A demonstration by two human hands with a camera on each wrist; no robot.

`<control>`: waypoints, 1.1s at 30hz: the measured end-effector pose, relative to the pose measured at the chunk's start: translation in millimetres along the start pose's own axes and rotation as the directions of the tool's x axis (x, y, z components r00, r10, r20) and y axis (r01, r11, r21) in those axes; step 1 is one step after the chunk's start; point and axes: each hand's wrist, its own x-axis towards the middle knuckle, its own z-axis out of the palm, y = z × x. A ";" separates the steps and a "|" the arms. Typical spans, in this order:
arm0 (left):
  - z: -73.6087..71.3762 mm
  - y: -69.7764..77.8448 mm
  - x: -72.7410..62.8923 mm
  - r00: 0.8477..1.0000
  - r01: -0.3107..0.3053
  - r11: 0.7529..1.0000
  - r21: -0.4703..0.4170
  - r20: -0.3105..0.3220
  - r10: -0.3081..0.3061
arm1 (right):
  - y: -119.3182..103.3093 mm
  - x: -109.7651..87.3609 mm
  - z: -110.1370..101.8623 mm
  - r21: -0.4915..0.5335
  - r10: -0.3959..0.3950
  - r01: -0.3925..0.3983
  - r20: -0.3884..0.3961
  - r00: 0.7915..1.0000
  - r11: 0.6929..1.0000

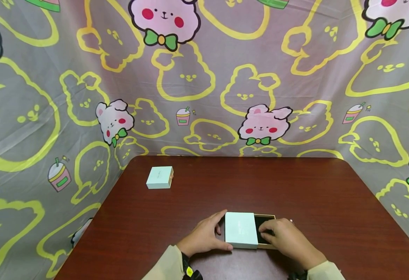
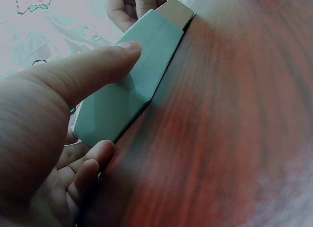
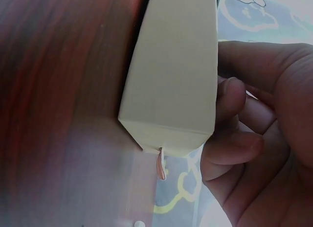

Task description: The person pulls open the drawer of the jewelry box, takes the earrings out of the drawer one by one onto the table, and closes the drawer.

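A pale mint slide-out gift box lies on the table's near part, its drawer pulled partway out to the right. Black lining shows inside the drawer, and a short copper ribbon tab hangs from its end. My left hand grips the box's outer sleeve at its left end, thumb along the near side and fingers towards the far corner. Over the drawer, my right hand has bent fingers dipping inside. Whether those fingertips pinch anything is hidden.
Another mint box, closed, sits at the table's back left. A tiny white round object lies beyond the drawer's end. Patterned grey cloth hangs behind and beside the brown table.
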 end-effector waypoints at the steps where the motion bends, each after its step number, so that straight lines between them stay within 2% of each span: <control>1: 0.0 0.0 0.1 1.000 0.001 1.000 0.000 0.000 -0.001 | 0.4 0.0 0.3 0.002 -0.005 0.005 -0.002 1.000 1.000; 11: 0.7 -0.8 0.9 1.000 0.018 1.000 0.010 0.003 -0.018 | 1.0 -0.5 0.8 0.000 -0.012 0.012 -0.014 1.000 1.000; 16: 0.9 -1.2 0.6 1.000 0.008 1.000 0.006 0.002 -0.008 | 0.8 -0.8 -0.3 -0.014 0.006 -0.006 -0.009 1.000 1.000; 26: 3.1 -2.5 0.2 1.000 -0.008 0.999 0.040 -0.024 0.009 | 1.6 -1.7 -3.5 0.000 -0.007 0.007 -0.004 1.000 1.000; 33: 3.1 -2.5 -0.3 0.999 -0.018 0.999 0.042 -0.026 0.019 | 2.7 -2.3 -6.0 -0.012 0.029 -0.029 0.008 1.000 1.000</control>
